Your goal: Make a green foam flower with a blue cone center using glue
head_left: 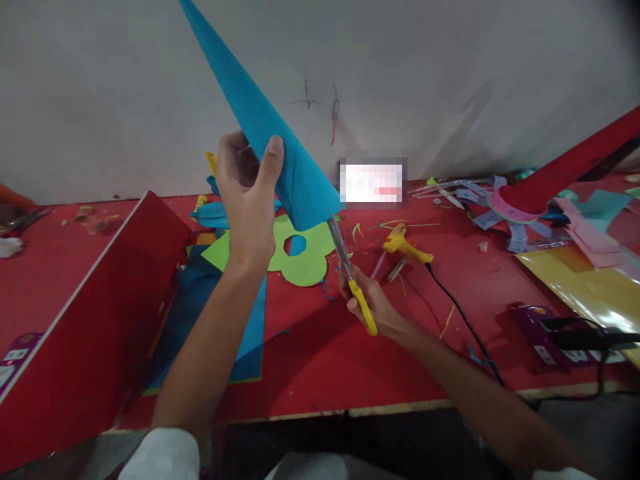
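My left hand (250,193) grips a folded sheet of blue paper (280,140), thumb in front and fingers behind. The paper is a long, narrow wedge, raised above the table with its thin tip pointing up and left. In my right hand (373,300) is a pair of scissors (357,293) with yellow handles. Their blades point up and left and meet the paper's lower right edge. Whether the blades are apart I cannot make out. Below the paper lies a green flower-shaped cutout (305,270) with a hole in its middle.
Right of the scissors lies a yellow glue gun (407,247) with a black cord. Blue sheets (250,353) lie under my left forearm, beside a red upright panel (100,320). A purple power strip (543,340) and gold sheet (590,283) are at right.
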A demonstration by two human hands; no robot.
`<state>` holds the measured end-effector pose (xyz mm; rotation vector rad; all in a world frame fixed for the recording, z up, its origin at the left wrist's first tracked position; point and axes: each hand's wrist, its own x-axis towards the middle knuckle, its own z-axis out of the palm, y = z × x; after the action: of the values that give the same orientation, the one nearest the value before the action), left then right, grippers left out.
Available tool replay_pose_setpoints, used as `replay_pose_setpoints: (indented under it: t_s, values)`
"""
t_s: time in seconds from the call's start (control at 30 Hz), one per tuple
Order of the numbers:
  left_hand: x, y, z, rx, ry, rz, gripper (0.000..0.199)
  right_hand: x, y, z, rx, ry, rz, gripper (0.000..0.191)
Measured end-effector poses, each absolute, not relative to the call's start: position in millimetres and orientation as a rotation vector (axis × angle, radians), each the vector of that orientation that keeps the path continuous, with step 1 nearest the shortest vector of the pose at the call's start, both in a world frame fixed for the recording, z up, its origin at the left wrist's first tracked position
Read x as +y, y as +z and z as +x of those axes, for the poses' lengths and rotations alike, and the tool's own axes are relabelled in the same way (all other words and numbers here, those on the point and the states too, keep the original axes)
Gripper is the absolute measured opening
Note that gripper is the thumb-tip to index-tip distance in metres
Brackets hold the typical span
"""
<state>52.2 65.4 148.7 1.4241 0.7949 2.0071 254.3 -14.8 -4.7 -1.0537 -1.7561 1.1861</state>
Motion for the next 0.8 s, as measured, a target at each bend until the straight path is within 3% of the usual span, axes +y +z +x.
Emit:
replay_pose_setpoints:
  t_s: [0.8]
  values:
    - [66,146,51,0.764,2.056,1.429,0.021,-12,6,255,-1.872,1.143,-1.282,0.054]
